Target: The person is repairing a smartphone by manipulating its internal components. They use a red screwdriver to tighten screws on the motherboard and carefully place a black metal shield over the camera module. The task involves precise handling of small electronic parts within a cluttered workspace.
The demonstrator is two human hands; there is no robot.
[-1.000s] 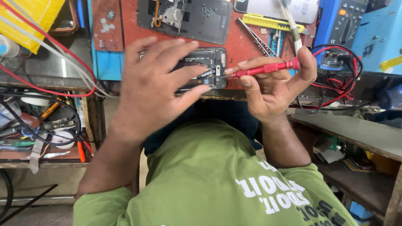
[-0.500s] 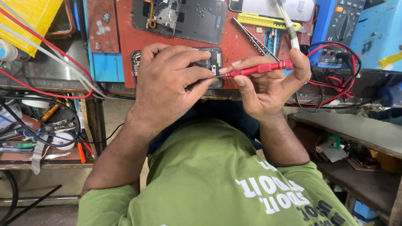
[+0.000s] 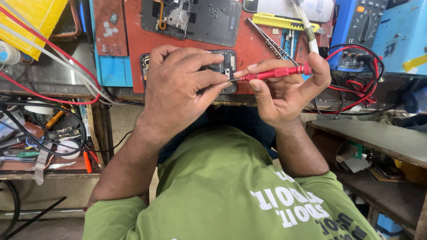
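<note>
My left hand (image 3: 180,86) lies over an opened black phone (image 3: 224,66) on the red work mat (image 3: 138,44), its fingers pinching near the phone's right edge. My right hand (image 3: 284,91) grips a red screwdriver (image 3: 275,73), whose tip points left and meets the left fingertips at the phone. Most of the phone is hidden under the left hand.
A second dismantled phone (image 3: 195,18) lies further up the mat. A yellow utility knife (image 3: 284,22), tweezers (image 3: 269,40) and a blue multimeter (image 3: 360,31) with red and black leads (image 3: 360,84) sit to the right. Tangled cables and tools fill the left shelf (image 3: 44,133).
Both hands slid slightly down the phone. The left fingers curled from spread flat into a pinch at the screwdriver tip.
</note>
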